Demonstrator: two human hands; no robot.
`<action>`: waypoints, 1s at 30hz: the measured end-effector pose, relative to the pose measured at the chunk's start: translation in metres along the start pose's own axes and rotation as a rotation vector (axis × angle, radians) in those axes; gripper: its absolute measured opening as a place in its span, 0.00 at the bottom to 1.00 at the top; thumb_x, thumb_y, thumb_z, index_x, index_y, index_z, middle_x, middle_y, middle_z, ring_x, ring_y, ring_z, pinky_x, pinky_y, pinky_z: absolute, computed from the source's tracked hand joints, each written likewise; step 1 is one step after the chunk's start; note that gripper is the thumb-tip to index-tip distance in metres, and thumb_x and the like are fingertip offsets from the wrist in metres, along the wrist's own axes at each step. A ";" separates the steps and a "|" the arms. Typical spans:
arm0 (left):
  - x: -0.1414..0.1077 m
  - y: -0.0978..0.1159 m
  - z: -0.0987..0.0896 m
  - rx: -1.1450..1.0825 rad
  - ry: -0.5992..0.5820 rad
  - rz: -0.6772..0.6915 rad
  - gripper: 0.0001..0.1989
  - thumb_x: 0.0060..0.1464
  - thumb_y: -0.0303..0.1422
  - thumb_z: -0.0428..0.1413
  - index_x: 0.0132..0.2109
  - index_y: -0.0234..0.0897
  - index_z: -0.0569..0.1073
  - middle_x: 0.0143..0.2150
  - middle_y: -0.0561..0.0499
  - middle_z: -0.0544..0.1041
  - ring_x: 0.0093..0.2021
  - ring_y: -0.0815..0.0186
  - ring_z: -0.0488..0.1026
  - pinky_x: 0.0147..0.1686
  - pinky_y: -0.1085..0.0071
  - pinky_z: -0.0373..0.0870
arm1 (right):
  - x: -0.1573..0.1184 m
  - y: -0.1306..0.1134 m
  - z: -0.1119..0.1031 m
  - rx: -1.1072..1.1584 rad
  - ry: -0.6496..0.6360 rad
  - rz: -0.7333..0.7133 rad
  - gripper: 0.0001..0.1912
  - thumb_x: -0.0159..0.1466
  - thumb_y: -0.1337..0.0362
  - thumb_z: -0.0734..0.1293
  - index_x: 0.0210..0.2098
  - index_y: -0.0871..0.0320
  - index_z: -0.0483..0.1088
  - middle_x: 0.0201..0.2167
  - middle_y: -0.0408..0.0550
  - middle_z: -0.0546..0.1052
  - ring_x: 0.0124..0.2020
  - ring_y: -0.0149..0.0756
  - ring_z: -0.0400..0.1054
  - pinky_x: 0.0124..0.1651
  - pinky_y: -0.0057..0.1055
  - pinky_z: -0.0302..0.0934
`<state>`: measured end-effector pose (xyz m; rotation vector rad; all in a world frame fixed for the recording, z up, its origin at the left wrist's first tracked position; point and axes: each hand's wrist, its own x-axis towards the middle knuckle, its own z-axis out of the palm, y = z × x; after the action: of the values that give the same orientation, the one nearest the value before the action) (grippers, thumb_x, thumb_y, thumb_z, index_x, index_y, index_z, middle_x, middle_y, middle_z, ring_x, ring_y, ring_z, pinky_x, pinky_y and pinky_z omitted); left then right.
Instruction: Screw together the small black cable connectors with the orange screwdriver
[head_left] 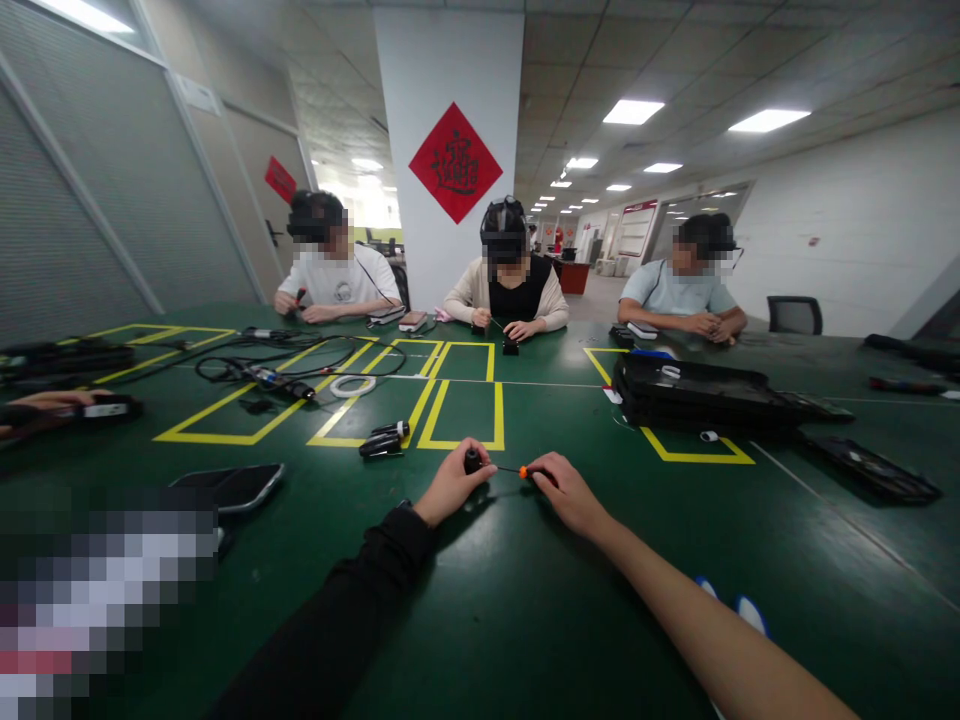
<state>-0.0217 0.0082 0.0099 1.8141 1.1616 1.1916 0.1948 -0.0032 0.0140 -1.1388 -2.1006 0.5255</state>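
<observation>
Near the middle of the green table (480, 620), my left hand (452, 484) is closed around a small black cylindrical piece (472, 460). A thin dark rod or cable runs from it toward my right hand (564, 490). At its right end is a small orange piece (523, 472), touched by the closed fingertips of my right hand. Whether the rod joins both pieces is too small to tell. Black cylindrical parts (384, 441) lie on the table beyond my left hand.
Yellow tape rectangles (461, 445) mark the table. Black cables and a white coil (352, 386) lie left; stacked black trays (697, 392) stand right. A phone-like device (229, 488) is at left. Three people sit opposite; another person's hand (52, 400) shows at far left.
</observation>
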 end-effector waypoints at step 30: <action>-0.001 0.003 0.000 0.000 0.002 -0.003 0.09 0.46 0.35 0.55 0.34 0.36 0.65 0.31 0.53 0.69 0.34 0.68 0.66 0.38 0.70 0.62 | -0.002 0.001 0.002 0.014 0.035 0.030 0.09 0.56 0.68 0.61 0.38 0.58 0.65 0.36 0.46 0.69 0.39 0.34 0.62 0.44 0.33 0.57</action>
<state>-0.0207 0.0061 0.0116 1.8108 1.1655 1.1923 0.1945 -0.0042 0.0116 -1.1651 -2.0500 0.5293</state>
